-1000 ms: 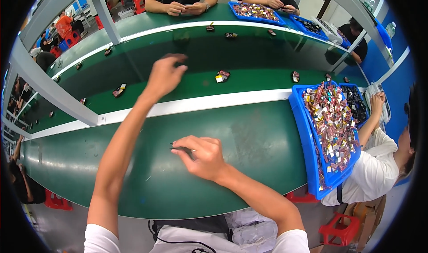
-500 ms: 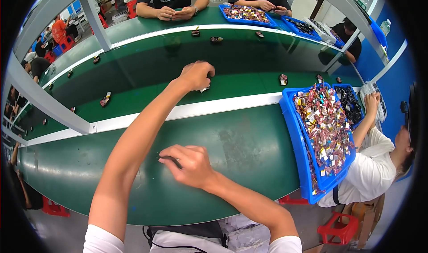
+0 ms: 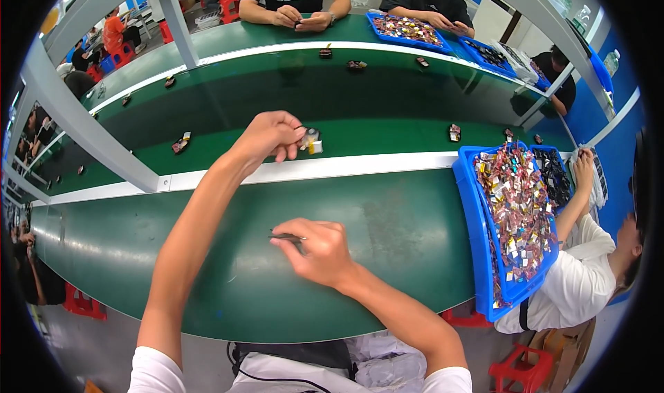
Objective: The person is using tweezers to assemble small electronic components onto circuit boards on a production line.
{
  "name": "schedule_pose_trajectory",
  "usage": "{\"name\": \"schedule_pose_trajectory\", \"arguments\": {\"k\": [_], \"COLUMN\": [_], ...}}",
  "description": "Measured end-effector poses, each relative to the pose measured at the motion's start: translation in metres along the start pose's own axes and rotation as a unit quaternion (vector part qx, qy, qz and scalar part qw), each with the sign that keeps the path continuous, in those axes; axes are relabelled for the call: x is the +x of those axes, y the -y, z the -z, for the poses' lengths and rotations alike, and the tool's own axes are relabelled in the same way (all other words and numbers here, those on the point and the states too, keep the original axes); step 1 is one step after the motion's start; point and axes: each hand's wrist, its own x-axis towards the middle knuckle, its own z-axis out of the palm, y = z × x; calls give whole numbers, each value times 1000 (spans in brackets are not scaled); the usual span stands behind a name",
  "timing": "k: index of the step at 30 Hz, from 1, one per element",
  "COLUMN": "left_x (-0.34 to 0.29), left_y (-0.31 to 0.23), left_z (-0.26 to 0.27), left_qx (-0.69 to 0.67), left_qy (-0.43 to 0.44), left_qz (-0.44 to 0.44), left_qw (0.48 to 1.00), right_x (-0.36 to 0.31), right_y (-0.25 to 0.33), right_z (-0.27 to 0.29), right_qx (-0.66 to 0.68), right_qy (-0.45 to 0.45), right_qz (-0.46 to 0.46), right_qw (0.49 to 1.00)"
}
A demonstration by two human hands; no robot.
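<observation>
My left hand (image 3: 271, 135) reaches over the dark green conveyor belt, its fingers closed on the edge of a small electronic assembly (image 3: 311, 141). That piece is dark and partly clear, with a yellow and white tab hanging from it; motion blurs its details. Closer to me, my right hand (image 3: 319, 249) is held above the green worktable (image 3: 373, 303). Between its thumb and fingers is a pair of dark tweezers (image 3: 289, 238), tips pointing left. My palm hides the rest of the tweezers.
Several similar assemblies lie on the belt, one left (image 3: 181, 142) and one right (image 3: 454, 132). A blue tray (image 3: 465, 206) heaped with small wired parts stands at the right, beside a co-worker in white. A white rail (image 3: 360, 163) separates belt from worktable. Co-workers sit across.
My left hand has lifted the small assembly off the belt and drawn it back toward me. My right hand keeps the tweezers. The whole view has shifted slightly.
</observation>
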Motion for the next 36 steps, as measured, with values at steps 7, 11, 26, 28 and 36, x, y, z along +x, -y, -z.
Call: {"name": "schedule_pose_trajectory", "arguments": {"k": [7,11,26,28,36], "left_x": [-125,-163,-177,-176,-176], "left_y": [26,48,66,65,69], "left_z": [17,10,-26,-26,-30], "left_qx": [-11,-71,-109,-107,-115], "left_qy": [-132,-179,-138,-131,-137], "left_qz": [49,40,-3,6,-3], "left_qw": [990,980,984,986,984], "right_x": [1,0,-5,-7,-7], "right_y": [3,13,14,13,10], "right_z": [1,6,8,6,6], "right_qx": [3,71,172,147,88], "right_qy": [-1,3,0,11,3], "right_qz": [-6,-164,-264,-258,-237], "right_qw": [1000,984,949,955,967]}}
